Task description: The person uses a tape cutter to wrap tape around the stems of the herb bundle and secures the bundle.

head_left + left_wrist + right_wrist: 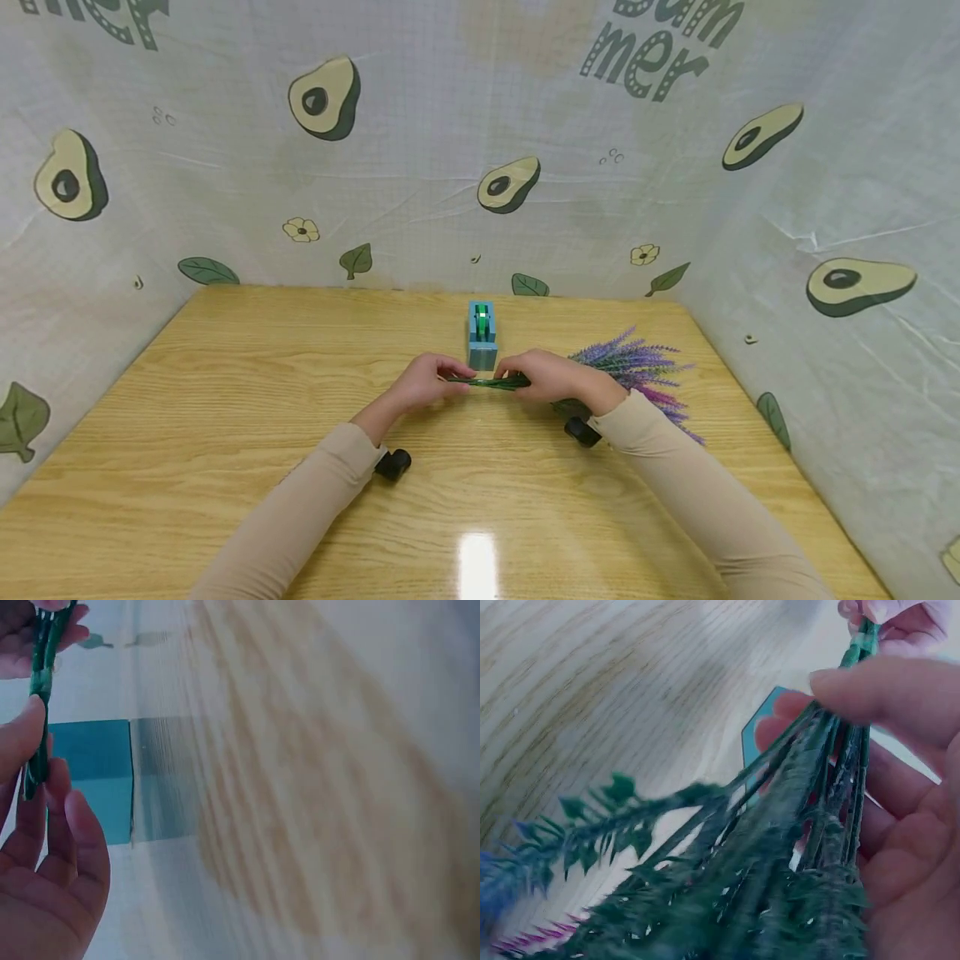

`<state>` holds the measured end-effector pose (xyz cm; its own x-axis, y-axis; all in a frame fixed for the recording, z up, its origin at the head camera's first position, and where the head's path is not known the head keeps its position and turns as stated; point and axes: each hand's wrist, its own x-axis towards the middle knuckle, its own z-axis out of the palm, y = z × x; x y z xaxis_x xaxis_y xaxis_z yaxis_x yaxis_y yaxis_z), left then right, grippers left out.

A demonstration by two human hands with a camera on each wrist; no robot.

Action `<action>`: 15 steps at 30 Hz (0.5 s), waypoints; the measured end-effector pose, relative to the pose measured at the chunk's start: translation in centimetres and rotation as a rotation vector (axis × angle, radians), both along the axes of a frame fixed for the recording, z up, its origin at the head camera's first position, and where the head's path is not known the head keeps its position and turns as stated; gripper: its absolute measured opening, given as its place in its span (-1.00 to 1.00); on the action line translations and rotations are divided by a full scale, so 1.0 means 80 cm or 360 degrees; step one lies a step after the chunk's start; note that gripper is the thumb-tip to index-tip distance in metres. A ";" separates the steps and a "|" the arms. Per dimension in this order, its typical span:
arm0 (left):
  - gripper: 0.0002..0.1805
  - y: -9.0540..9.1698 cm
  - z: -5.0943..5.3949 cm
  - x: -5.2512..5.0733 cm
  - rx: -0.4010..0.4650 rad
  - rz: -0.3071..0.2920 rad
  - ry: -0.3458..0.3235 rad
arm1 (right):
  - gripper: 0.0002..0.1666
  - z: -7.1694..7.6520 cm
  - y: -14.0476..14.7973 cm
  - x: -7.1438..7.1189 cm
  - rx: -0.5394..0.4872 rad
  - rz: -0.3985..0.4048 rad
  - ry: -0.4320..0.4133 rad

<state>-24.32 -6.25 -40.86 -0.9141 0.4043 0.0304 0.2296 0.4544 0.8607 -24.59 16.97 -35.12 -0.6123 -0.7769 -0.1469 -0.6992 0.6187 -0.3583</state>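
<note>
A bunch of artificial lavender (633, 364) with purple and pink heads lies to the right, its green stems (486, 382) reaching left between both hands. My left hand (425, 383) pinches the stem ends between thumb and fingers. Farther up the bundle, my right hand (551, 377) grips the stems, as the right wrist view shows with the thumb (885, 690) across them. A band of shiny green tape (42, 680) wraps the stems between the hands. Just behind the stems stands a blue tape dispenser (482, 354) holding a green roll (482, 319).
The wooden table (247, 375) is bounded at the back and sides by a pale curtain (420, 125) printed with avocados and leaves. Black wrist cameras are strapped under both forearms, the left camera (393, 464) close above the tabletop.
</note>
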 end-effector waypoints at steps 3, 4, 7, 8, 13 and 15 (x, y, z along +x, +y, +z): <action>-0.82 0.000 0.000 -0.001 -0.0025 0.0020 0.0025 | -0.64 0.000 0.000 -0.001 0.0028 -0.0005 0.0043; -0.83 0.001 0.000 -0.001 -0.0024 0.0024 0.0015 | -0.64 0.001 0.000 -0.002 0.0036 -0.0011 0.0061; -0.85 0.002 0.003 0.000 -0.0008 0.0040 -0.0051 | -0.65 0.001 -0.002 -0.002 0.0032 -0.0026 0.0106; -0.86 0.002 0.004 0.000 0.0003 0.0047 -0.0076 | -0.65 0.001 -0.002 -0.002 0.0031 -0.0031 0.0117; -0.87 0.002 0.008 0.000 0.0070 0.0046 -0.0153 | -0.61 0.002 -0.003 -0.002 0.0030 -0.0060 0.0118; -0.87 0.002 0.009 -0.001 0.0091 0.0037 -0.0158 | -0.62 0.002 -0.002 -0.003 0.0022 -0.0059 0.0098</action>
<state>-24.37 -6.06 -40.15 -0.9228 0.3833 -0.0381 0.1322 0.4082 0.9033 -24.79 16.80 -34.97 -0.6488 -0.7517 -0.1184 -0.6962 0.6491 -0.3064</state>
